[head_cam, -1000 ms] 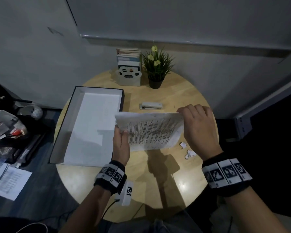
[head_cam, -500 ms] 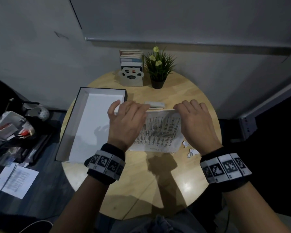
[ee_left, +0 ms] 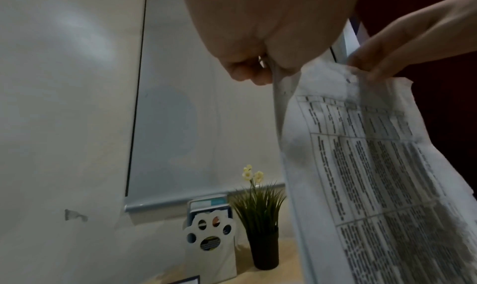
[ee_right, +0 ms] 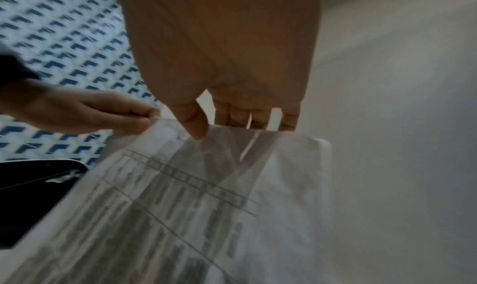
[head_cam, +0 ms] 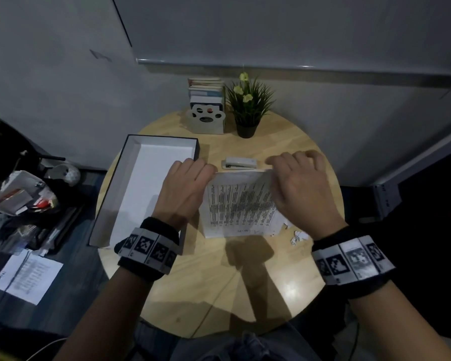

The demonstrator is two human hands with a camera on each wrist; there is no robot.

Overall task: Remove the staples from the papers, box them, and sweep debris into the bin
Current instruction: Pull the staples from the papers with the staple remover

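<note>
Gripping the top edge of the printed papers (head_cam: 241, 204), both hands are holding the sheets up above the round wooden table (head_cam: 214, 277) at the centre of the head view. The left hand (head_cam: 184, 190) is pinching the upper left corner between thumb and curled fingers, while the right hand (head_cam: 301, 188) is pinching the upper right part, thumb in front and fingers behind. The papers are hanging down from both grips, printed tables facing the camera. Just left of them, the open box (head_cam: 120, 194) is lying on the table, and a stapler (head_cam: 240, 162) is sitting just beyond their top edge. Small paper scraps (head_cam: 298, 235) are lying near the lower right corner.
</note>
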